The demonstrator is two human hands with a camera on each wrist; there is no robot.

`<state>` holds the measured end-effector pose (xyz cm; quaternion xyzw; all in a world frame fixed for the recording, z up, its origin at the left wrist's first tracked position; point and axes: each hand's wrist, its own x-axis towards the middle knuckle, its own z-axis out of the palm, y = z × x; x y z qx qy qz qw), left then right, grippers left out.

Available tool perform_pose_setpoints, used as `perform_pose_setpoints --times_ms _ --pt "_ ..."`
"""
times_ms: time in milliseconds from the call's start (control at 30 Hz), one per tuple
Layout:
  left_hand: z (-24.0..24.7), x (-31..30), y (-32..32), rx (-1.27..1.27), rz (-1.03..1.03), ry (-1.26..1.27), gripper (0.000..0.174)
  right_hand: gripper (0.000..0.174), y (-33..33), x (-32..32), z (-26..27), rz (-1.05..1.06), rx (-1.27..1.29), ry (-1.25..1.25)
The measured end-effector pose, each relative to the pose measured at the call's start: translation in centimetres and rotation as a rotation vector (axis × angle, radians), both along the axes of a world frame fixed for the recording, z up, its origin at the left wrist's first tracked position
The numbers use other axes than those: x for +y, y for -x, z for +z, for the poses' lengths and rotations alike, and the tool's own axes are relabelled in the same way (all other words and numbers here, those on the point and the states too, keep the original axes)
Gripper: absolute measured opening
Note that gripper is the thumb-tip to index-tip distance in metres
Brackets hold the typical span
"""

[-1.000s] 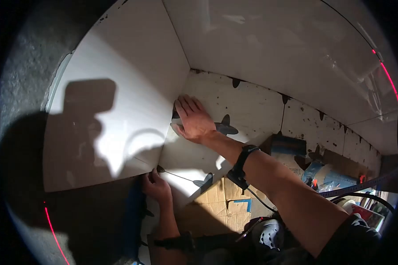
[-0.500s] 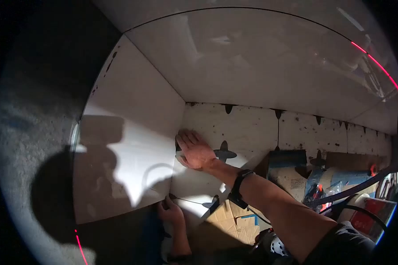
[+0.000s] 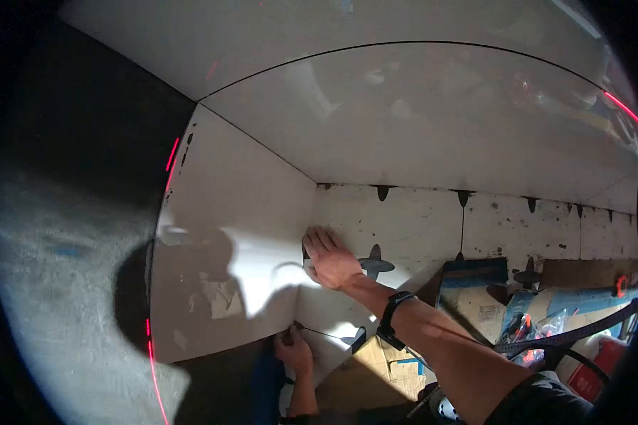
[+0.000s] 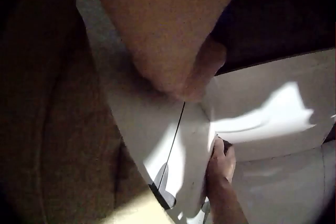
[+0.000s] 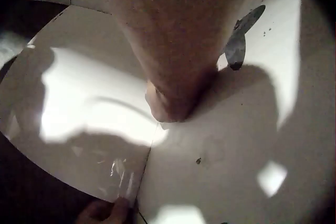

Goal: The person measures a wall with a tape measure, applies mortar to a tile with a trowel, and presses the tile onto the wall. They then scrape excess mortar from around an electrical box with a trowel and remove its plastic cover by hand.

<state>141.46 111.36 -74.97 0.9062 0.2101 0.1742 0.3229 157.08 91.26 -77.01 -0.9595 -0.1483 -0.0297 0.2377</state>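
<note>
Spread against the white floor tile (image 3: pixel 418 219), the right hand (image 3: pixel 332 263) lies at the seam with an upright white panel (image 3: pixel 227 283), its fingers pointing up along the corner. Below it, the left hand (image 3: pixel 295 354) touches the panel's lower corner with thumb and fingertips. In the left wrist view the left hand (image 4: pixel 194 71) is at the tile joint, fingertips partly hidden, and the right hand (image 4: pixel 222 163) is beyond. The right wrist view shows the right hand (image 5: pixel 170 100) with fingers mostly hidden by the wrist, and the left hand (image 5: pixel 105 212) at the panel's bottom edge.
A large glossy panel (image 3: pixel 404 120) runs along the back. Cardboard (image 3: pixel 386 361) lies near the arms; at the right are a box with blue tape (image 3: pixel 475 297), plastic bags (image 3: pixel 549 326) and a dark cable (image 3: pixel 581 361). Grey concrete (image 3: pixel 71 283) is at the left.
The head view has turned, so the hands and panel appear lower and farther right, with more of the back panel showing. Both hands keep their places at the panel's edge.
</note>
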Motion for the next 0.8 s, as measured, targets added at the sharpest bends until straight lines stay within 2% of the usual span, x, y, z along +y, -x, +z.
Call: perform_pose_setpoints --times_ms 67,133,167,200,267,300,367,467,533,567,600,667,700,733,800 --pt "0.6 0.4 0.6 0.059 -0.026 -0.022 0.034 0.070 0.2 0.0 -0.5 -0.003 -0.036 -0.094" --pt "-0.9 2.4 1.2 -0.039 -0.204 -0.175 0.037 0.068 0.0 0.4 -1.4 -0.032 -0.089 -0.062" --pt "-0.9 2.8 1.9 0.071 -0.146 -0.076 0.043 0.066 0.1 0.5 -1.6 -0.031 -0.081 -0.043" --pt "0.4 2.7 2.3 0.065 -0.138 -0.084 0.043 0.066 0.2 0.2 -1.3 -0.024 -0.088 -0.051" --pt "3.4 2.6 3.3 0.294 -0.283 -0.033 0.048 0.066 0.6 -0.1 -0.6 -0.022 -0.064 -0.062" --pt "3.6 3.4 3.8 0.286 -0.276 -0.038 0.048 0.067 0.7 0.1 -0.7 -0.047 -0.086 -0.059" --pt "3.3 6.2 5.7 0.426 -0.489 -0.117 0.049 0.070 1.1 0.5 -1.6 -0.052 -0.095 -0.123" --pt "2.0 8.6 7.7 0.364 -0.563 -0.200 0.047 0.073 1.6 0.1 -0.5 -0.063 -0.074 -0.141" --pt "1.8 8.3 8.1 0.339 -0.570 -0.209 0.046 0.067 2.8 0.4 -1.2 -0.033 0.025 -0.031" --pt "1.7 8.2 8.5 0.319 -0.560 -0.220 0.046 0.056 3.2 1.1 -2.8 -0.121 -0.219 -0.033" --pt "1.9 7.9 8.6 0.318 -0.562 -0.207 0.046 0.056 3.8 0.8 -1.6 -0.119 -0.217 -0.021" --pt "2.0 6.5 8.4 0.287 -0.499 -0.246 0.042 0.040 5.2 -0.8 3.7 -0.007 0.189 -0.102" --pt "2.0 6.1 8.5 0.287 -0.500 -0.226 0.042 0.028 6.8 -0.7 4.6 -0.104 0.032 -0.171" --pt "2.0 5.8 8.4 0.255 -0.505 -0.260 0.038 0.028 8.1 -1.2 5.4 -0.103 0.035 -0.151" --pt "2.2 5.3 8.4 0.185 -0.501 -0.337 0.031 0.025 10.4 -2.3 6.4 -0.080 -0.133 -0.157"
